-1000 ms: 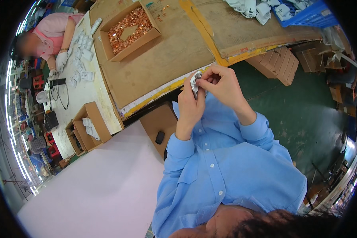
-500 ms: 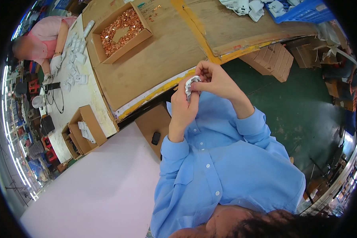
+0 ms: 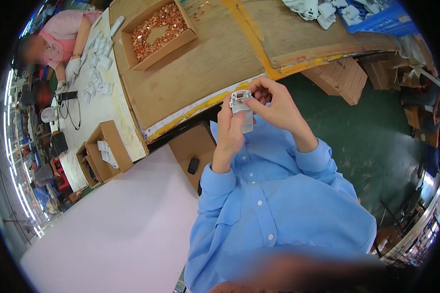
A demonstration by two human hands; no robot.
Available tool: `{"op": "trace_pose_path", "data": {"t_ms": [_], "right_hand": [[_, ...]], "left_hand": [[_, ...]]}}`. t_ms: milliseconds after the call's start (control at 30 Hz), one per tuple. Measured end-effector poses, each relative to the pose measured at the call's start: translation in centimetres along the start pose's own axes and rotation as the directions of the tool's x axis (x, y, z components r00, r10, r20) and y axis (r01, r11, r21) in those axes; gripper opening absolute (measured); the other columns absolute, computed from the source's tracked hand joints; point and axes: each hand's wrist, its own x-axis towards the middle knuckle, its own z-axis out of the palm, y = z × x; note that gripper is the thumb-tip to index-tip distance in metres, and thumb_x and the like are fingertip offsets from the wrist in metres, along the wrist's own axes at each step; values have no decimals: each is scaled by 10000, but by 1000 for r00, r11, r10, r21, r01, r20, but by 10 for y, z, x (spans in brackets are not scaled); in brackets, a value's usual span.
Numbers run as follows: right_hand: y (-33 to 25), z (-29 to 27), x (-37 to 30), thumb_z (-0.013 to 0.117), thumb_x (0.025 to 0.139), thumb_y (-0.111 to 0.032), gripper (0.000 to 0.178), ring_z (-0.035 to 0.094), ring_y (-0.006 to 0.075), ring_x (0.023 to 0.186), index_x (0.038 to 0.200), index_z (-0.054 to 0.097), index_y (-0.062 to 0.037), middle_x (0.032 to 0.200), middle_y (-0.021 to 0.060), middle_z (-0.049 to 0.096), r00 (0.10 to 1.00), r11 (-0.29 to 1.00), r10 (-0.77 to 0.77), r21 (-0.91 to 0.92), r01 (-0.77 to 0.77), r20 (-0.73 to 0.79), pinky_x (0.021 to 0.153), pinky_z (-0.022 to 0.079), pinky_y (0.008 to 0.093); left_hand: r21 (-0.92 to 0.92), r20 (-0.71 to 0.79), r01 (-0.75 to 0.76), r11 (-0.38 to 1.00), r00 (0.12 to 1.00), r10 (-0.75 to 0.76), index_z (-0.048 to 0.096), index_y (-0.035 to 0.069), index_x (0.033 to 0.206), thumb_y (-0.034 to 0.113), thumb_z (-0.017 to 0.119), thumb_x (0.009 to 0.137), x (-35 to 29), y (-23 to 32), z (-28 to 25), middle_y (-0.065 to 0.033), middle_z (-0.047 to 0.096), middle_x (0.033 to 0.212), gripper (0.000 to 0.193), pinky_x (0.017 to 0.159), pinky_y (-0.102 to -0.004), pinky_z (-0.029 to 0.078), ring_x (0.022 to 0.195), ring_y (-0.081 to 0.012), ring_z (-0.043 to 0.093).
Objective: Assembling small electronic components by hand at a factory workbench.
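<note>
A small white plastic housing (image 3: pixel 247 122) is held upright in front of my chest, just off the table's near edge. My left hand (image 3: pixel 230 134) grips its left side, with the thumb across the front. At its upper end the housing has an open, moulded frame with a small reddish spot in it. The thumb of my right hand (image 3: pixel 278 107) presses on that upper right end, the other fingers curled beside it. Whether those curled fingers also pinch some tiny part is hidden.
A cardboard box of small copper-coloured pieces (image 3: pixel 195 35) stands on the brown table (image 3: pixel 215 63). White housings (image 3: pixel 326 14) lie beside a blue basket (image 3: pixel 376 27). At left, a co-worker's gloved hand (image 3: pixel 73 68) is among white parts; a cardboard box (image 3: pixel 120 146) sits nearer.
The housing has turned so its broad face shows, and its upper frame has come into view. My right hand has shifted right, its thumb now on the upper end.
</note>
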Motion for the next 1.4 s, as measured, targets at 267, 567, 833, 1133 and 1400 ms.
{"op": "trace_pose_path", "data": {"t_ms": [267,567,833,1133,1400], "right_hand": [[-5,4,1,756,779,-129,195,470,83,615,830,606,-14,682,7,533,983,963,-150,-240,121,-104,559,414,234],[-8,0,4,774,768,-285,298,563,208,577,781,595,-47,634,56,564,990,925,-107,-375,64,-95,531,443,333],[-10,-1,7,764,753,-304,300,582,238,584,751,581,-65,622,49,566,994,897,-87,-440,51,-62,531,443,367],[-14,0,5,748,755,-285,272,603,253,616,772,589,-66,653,58,587,993,872,-102,-487,60,-60,545,455,376],[-9,-1,9,735,742,-253,257,622,259,662,816,598,-50,692,77,611,994,898,-112,-428,101,-1,565,467,381]], "left_hand": [[295,-32,-42,955,998,54,537,-18,1153,140,399,1006,1,2,0,-119,672,789,257,580,-302,530,634,-183,674],[448,11,-54,892,998,54,521,-22,1171,137,391,1026,1,5,0,-151,675,760,252,571,-330,530,638,-237,691],[478,51,-64,876,998,45,522,-22,1142,110,394,1011,1,5,-3,-162,658,726,226,563,-355,517,623,-278,686],[472,40,-105,875,994,98,547,-19,1114,147,409,1025,3,4,-5,-104,648,727,234,554,-289,508,625,-159,655],[419,4,-9,908,1000,7,542,-15,1131,132,442,1005,1,2,-7,-110,661,754,218,571,-300,521,624,-175,664]]}}
